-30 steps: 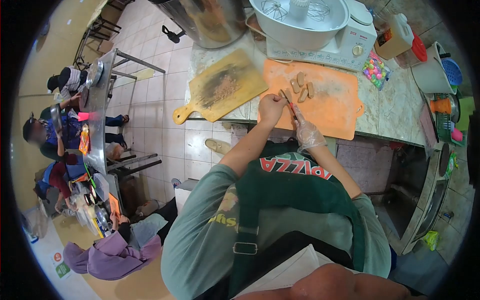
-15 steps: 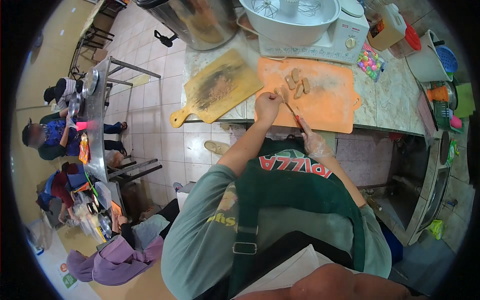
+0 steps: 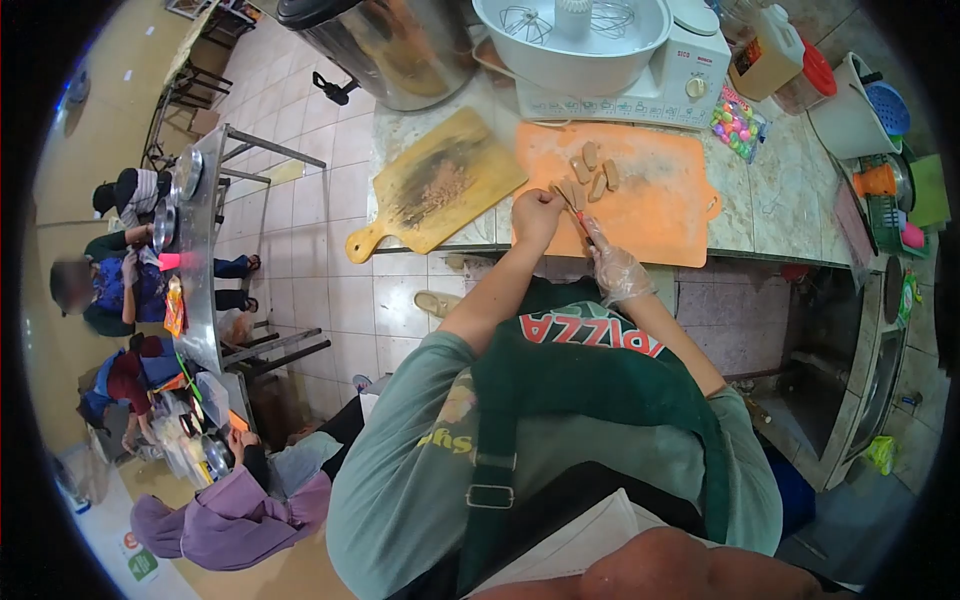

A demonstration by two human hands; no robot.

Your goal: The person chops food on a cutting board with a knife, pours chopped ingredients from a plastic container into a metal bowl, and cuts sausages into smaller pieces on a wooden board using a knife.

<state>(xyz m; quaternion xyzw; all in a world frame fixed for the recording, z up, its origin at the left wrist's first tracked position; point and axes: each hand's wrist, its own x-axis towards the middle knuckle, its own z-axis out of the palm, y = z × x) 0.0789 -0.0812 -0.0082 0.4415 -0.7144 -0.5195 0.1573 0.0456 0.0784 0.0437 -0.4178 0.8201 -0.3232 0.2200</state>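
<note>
On the orange cutting board lie several short brown food pieces. My right hand, in a clear plastic glove, is wrapped round the red-and-dark handle of a knife. Its blade points up and left, beside a brown piece near the left fingertips. Bare and pinched, my left hand is at the board's lower left edge, close to the blade tip. What lies between its fingers is too small to make out. A yellow wooden cutting board to the left carries crumbly brown bits.
Behind the boards stand a white mixer with whisks in its bowl and a large metal pot. A bag of colourful sweets and a jug are at right. Several people are around a metal table at left.
My right hand has moved slightly up and left with the knife, bringing the blade closer to my left fingertips. My left hand stays nearly in place, still pinched.
</note>
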